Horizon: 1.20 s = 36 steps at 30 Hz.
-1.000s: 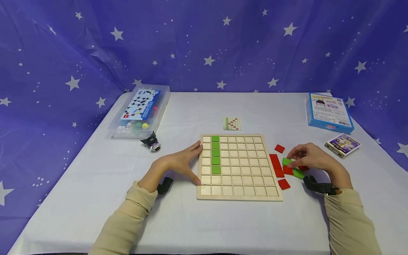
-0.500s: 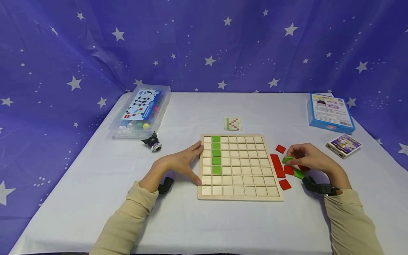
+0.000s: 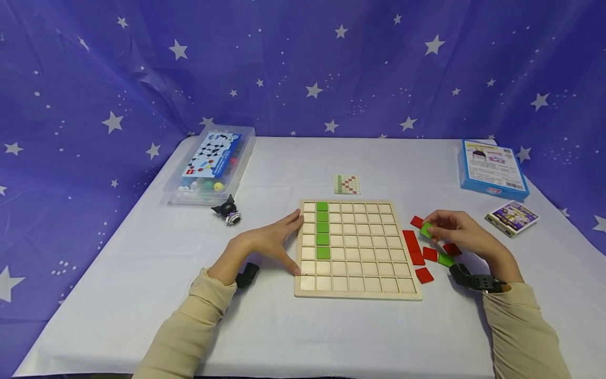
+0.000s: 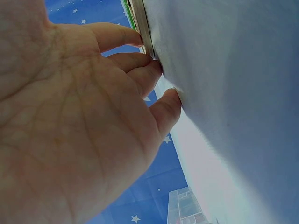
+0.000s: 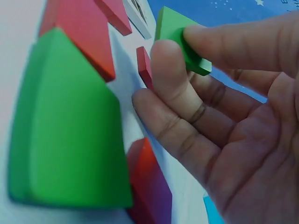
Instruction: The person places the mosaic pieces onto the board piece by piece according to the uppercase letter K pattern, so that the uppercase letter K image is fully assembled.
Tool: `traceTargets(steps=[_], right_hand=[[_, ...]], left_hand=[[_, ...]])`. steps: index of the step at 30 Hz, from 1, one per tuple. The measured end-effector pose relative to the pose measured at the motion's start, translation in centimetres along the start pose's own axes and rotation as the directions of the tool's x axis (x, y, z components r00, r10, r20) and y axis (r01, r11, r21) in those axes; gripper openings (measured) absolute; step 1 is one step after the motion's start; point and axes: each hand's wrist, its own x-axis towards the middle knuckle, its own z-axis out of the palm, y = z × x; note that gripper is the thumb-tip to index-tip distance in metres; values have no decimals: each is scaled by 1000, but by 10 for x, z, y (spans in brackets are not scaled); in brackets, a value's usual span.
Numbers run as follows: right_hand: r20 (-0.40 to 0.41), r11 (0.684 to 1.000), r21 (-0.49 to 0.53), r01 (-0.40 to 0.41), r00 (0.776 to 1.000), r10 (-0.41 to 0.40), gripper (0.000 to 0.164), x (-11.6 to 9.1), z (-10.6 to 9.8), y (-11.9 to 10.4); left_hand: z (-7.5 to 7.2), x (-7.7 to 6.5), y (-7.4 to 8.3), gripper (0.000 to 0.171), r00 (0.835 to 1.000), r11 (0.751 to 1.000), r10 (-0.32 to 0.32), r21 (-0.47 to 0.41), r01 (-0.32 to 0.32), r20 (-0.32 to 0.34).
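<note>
My right hand (image 3: 458,230) pinches a green square tile (image 3: 426,230) between thumb and fingertips, lifted off the table beside the loose tiles. In the right wrist view that tile (image 5: 169,22) is tilted, and another green tile (image 5: 77,135) lies close to the camera. Along the left edge of a wooden grid board (image 3: 358,295), my left hand (image 3: 271,242) rests with thumb and fingers spread, touching the rim. Several green tiles (image 3: 322,227) fill the upper part of the board's second column. Red tiles (image 3: 411,241) and one green tile (image 3: 446,259) lie to the board's right.
A small pattern card (image 3: 347,185) lies behind the board. To the left are a clear plastic case (image 3: 210,163) and a black figurine (image 3: 229,210). A blue box (image 3: 494,168) and a small purple-topped box (image 3: 512,217) stand at the right.
My right hand has picked up the green tile from among the loose tiles and raised it slightly, uncovering a red tile beneath the hand. The left hand stays at the board's edge.
</note>
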Motion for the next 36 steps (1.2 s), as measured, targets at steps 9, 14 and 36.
traceTargets(steps=[9,14,36], right_hand=[[18,988,111,106,994,-109,22,9,19,-17],[56,983,165,83,994,-94,25,22,31,-35],[308,979,173,111,938,-160,13,68,128,-127]], left_hand=[[-1,-1,1,125,1000,1000,-7,11,7,6],[-1,-4,0,126,1000,1000,-6,-4,6,-1],[-2,-2,3,126,1000,1000,-9,-9,9,6]])
